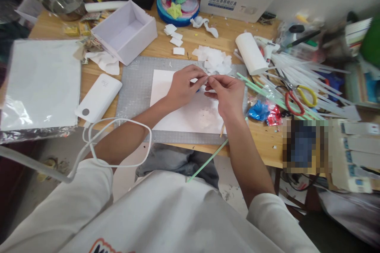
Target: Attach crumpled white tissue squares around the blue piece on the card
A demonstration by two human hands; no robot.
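Note:
Over a white sheet (178,120) on the grey cutting mat (133,83), my left hand (185,85) and my right hand (227,93) meet at the fingertips. Both are pinched closed around something too small to make out. A bit of blue shows under my left fingers. Just beyond my hands lies a heap of thin white pieces (213,59). One light green stick (208,162) slants from the table's front edge toward my shirt, below my right wrist.
A white open box (127,31), a power bank (99,97) with a looping cable and a plastic-wrapped pack (41,85) are at left. At right are a white roll (251,53), scissors (292,93), many translucent sticks (308,75) and blue clay (259,110).

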